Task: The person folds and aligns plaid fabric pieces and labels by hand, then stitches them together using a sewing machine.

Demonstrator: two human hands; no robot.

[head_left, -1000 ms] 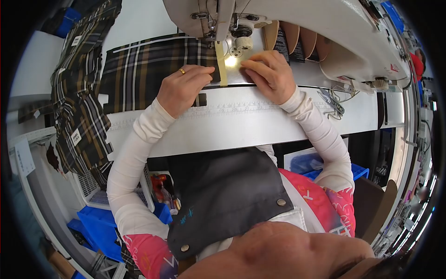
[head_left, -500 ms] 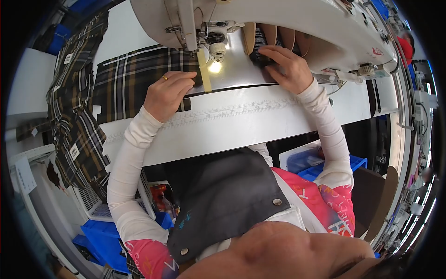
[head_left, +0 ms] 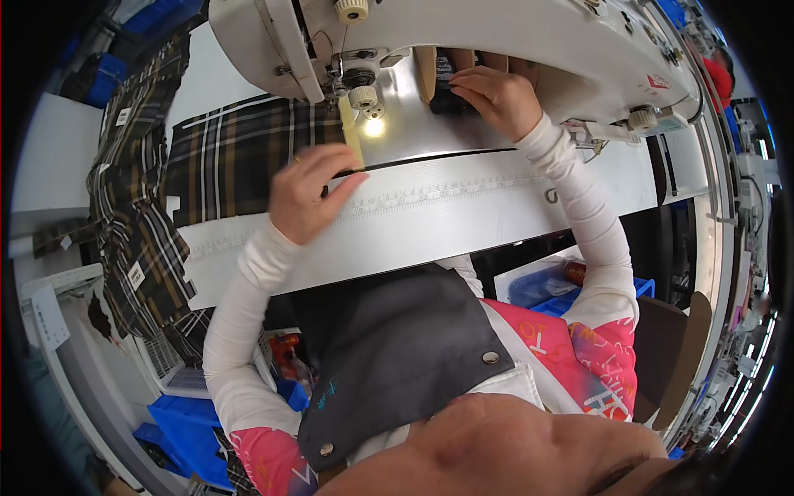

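1. The left hand (head_left: 308, 197), slightly blurred, has thumb and fingers parted with a gap; nothing shows between them. It hovers over or touches the front right corner of the flat plaid cloth (head_left: 236, 161), hiding that corner; contact is unclear.
2. The right hand (head_left: 506, 101) is narrowed, fingertips at the black pieces (head_left: 451, 101); whether it pinches one, I cannot tell.
3. Brown dividers (head_left: 427, 73) stand among those pieces and partly cover them.
4. A yellow strip (head_left: 351, 132) runs along the plaid cloth's right edge, beside the left fingertips.
5. The sewing machine (head_left: 529, 41) overhangs the metal plate (head_left: 405, 128), its needle end above the cloth's far right corner and its arm beyond the right hand.
6. Ruler marks (head_left: 430, 193) cross the near tabletop (head_left: 397, 236).
7. Bunched plaid fabric (head_left: 141, 194) hangs at the left, over a white basket (head_left: 178, 376) and blue bins (head_left: 194, 434).
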